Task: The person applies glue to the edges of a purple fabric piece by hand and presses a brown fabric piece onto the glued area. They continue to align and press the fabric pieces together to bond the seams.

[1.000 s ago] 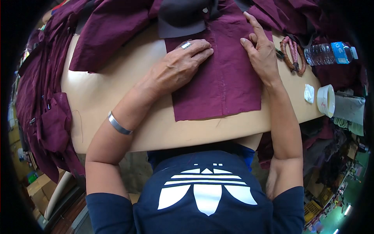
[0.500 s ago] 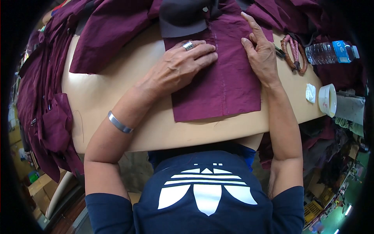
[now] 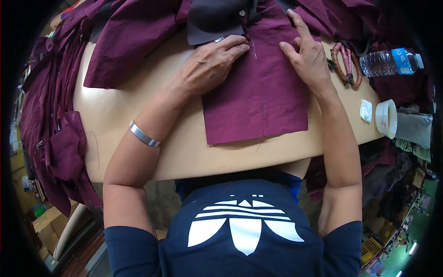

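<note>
A maroon fabric panel (image 3: 240, 111) with a thread-marked seam down its middle lies flat on the pale table, its lower edge near me. My left hand (image 3: 212, 64), wearing a ring, lies on the panel's left side, its closed fingertips gathered on the cloth by the seam. My right hand (image 3: 308, 62) rests at the panel's right edge, index finger stretched away from me and thumb apart; its other fingers are curled. Beyond my left fingers, a dark grey fabric piece (image 3: 214, 23) with a shiny button lies over the maroon cloth.
More maroon garments are heaped at the left (image 3: 50, 124) and far side. To the right are pink-and-brown wrapped scissors (image 3: 348, 67), a water bottle (image 3: 385, 63), a white bowl (image 3: 386, 119) and a small white packet (image 3: 366, 110). The table (image 3: 138, 111) curves toward my body.
My left hand has slid slightly away from me and left along the panel. My right hand has shifted a little up and left, its index finger still extended.
</note>
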`<state>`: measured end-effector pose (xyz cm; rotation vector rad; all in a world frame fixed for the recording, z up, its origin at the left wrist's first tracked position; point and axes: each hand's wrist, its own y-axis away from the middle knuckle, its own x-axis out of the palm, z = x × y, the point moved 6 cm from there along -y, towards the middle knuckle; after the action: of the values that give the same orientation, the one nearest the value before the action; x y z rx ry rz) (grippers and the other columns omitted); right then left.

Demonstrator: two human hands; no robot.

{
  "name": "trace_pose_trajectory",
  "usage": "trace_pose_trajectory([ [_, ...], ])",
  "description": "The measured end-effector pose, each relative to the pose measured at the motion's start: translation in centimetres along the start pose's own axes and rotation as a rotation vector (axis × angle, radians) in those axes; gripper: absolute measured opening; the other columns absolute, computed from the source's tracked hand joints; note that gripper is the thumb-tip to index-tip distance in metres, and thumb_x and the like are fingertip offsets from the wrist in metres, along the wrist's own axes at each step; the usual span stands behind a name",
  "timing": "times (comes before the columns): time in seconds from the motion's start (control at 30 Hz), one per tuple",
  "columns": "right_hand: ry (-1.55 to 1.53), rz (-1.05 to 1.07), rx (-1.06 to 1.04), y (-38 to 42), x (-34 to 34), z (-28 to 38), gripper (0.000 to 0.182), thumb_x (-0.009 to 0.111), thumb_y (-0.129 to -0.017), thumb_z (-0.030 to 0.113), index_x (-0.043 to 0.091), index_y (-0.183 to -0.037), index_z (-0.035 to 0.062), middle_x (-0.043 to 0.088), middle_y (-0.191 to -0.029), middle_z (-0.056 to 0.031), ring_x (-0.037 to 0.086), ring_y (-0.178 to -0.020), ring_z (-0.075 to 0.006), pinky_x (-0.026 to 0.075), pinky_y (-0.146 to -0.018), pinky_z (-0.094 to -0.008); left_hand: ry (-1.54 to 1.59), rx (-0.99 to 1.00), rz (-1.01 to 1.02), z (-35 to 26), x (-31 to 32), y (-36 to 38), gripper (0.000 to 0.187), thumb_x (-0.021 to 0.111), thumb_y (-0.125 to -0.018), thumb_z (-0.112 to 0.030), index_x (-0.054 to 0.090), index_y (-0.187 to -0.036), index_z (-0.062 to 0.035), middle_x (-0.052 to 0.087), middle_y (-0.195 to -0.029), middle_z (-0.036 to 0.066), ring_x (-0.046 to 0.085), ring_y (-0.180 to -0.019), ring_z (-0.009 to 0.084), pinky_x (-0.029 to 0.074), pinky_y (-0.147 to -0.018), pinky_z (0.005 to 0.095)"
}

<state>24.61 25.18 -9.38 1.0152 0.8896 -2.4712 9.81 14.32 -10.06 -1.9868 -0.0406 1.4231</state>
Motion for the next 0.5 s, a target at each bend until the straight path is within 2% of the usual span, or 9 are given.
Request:
trace_pose_trajectory([
  [0.07, 0.008, -0.076, -0.054, -0.6, 0.2, -0.2, 0.061, 0.059, -0.083, 0.008, 0.038, -0.138, 0.0237, 0.035, -0.056, -0.003, 0.035, -0.05, -0.0091, 0.038, -0.055, -0.0246, -0.018, 0.009, 0.007, 0.0, 0.0, 0.1, 0.031, 0.048, -0.079, 0.002, 0.057, -0.108, 0.0044, 0.057, -0.113, 0.014, 0.059, -0.101, 0.0248, 0.05, -0.087, 0.0305],
  [0.23, -0.103, -0.001, 0.057, -0.4, 0.6, -0.6, 0.063, 0.058, -0.082, 0.005, 0.04, -0.138, 0.0269, 0.033, -0.055, 0.0005, 0.033, -0.05, -0.0071, 0.037, -0.055, -0.0226, -0.039, -0.024, 0.022, -0.2, 0.0, 0.2, 0.031, 0.047, -0.079, 0.002, 0.057, -0.109, 0.0043, 0.057, -0.116, 0.014, 0.059, -0.101, 0.025, 0.05, -0.087, 0.031],
  [0.33, -0.13, -0.009, 0.072, -0.3, 0.7, -0.4, 0.063, 0.057, -0.082, 0.002, 0.041, -0.137, 0.028, 0.031, -0.056, 0.0021, 0.032, -0.05, -0.0061, 0.036, -0.055, -0.0218, -0.038, -0.028, 0.011, -0.1, 0.0, 0.2, 0.032, 0.046, -0.08, 0.002, 0.058, -0.11, 0.0018, 0.057, -0.118, 0.013, 0.06, -0.099, 0.0254, 0.051, -0.085, 0.0316],
  [0.43, -0.098, -0.019, 0.046, -0.2, 1.0, -0.4, 0.062, 0.057, -0.082, 0.001, 0.042, -0.136, 0.0279, 0.031, -0.056, 0.0021, 0.032, -0.051, -0.0061, 0.036, -0.054, -0.0213, -0.038, -0.01, 0.105, -0.3, -0.2, 0.1, 0.032, 0.047, -0.081, 0.0, 0.059, -0.11, -0.0013, 0.057, -0.118, 0.011, 0.061, -0.097, 0.0253, 0.051, -0.084, 0.0318],
  [0.5, -0.088, -0.026, 0.017, -0.1, 1.1, -0.3, 0.062, 0.056, -0.082, 0.0, 0.043, -0.136, 0.0276, 0.032, -0.057, 0.0017, 0.032, -0.051, -0.0063, 0.036, -0.054, -0.0212, -0.026, 0.035, 0.1, -0.6, -0.3, 0.0, 0.032, 0.047, -0.081, -0.001, 0.059, -0.111, -0.0024, 0.057, -0.118, 0.01, 0.061, -0.096, 0.0249, 0.051, -0.083, 0.0322],
])
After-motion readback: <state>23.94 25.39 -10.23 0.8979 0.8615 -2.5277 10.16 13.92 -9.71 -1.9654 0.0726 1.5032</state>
